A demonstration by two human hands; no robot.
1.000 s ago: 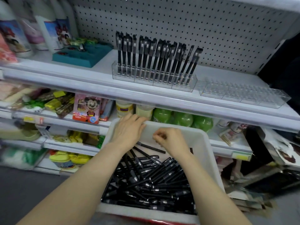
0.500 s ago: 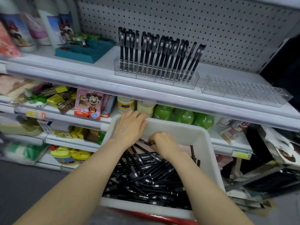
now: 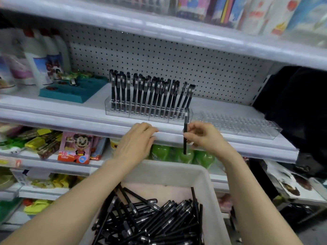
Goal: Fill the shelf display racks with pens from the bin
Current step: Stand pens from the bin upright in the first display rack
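While my right hand [image 3: 205, 137] pinches one black pen [image 3: 185, 133] between thumb and fingertips, my other fingers curl loosely behind it. The pen stands upright at the left of that hand. Its top reaches the near right corner of the clear rack [image 3: 122, 113] just beyond my fingers, and its lower end hangs below my grip in front of the green bottles [image 3: 164, 153].

That rack is packed with black pens standing in rows [image 3: 152, 92], leaning slightly to the right at its right end. Just past my right hand and off to its right lies a second clear rack [image 3: 237, 123], with its holes unfilled.

My left hand [image 3: 136, 144] holds nothing. Its fingers are loosely bent, with the tips against the front edge of the shelf [image 3: 70, 119], a little to the left of the pen and apart from it.

Beneath both wrists, between my forearms, sits the white bin [image 3: 177, 171], with a heap of black pens [image 3: 155, 218] lying crisscross inside it.

Far off to the left of my left hand, on the same shelf, a teal tray [image 3: 70, 91] lies in front of some white bottles [image 3: 44, 59]. Below that hand and to its left stands a red cartoon box [image 3: 74, 149].
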